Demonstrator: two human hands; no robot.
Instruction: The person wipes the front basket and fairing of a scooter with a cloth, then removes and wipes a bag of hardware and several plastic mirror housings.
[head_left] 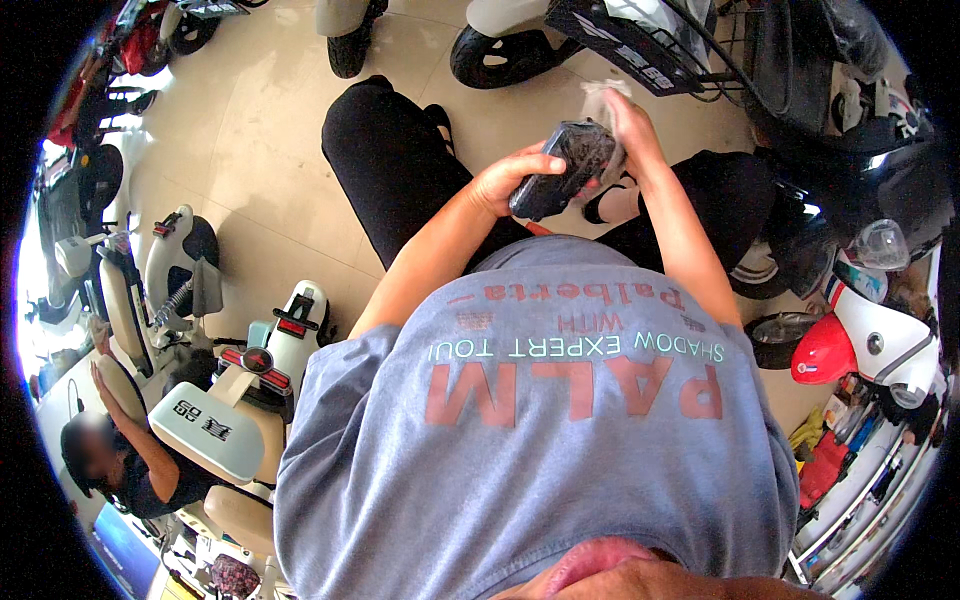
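My left hand (512,178) is wrapped round a dark, oblong block-like part (566,170), its thumb lying across the near side. The upper face of the part looks black, uneven and partly shiny; its exact kind cannot be made out. At the far right side of it, my right hand (634,130) has a crumpled pale cloth or tissue (606,98), slightly blurred, between its fingers. The cloth hangs down along the edge of the part. Both hands are in front of my body, above the floor between my knees.
Parked scooters stand all round: a wheel (496,62) ahead, a cream scooter seat (208,440) at left. On the right lie a red and white scooter panel (868,345) and a round dark pan (780,338) near a rack (850,510). Another person (140,470) reaches out at lower left.
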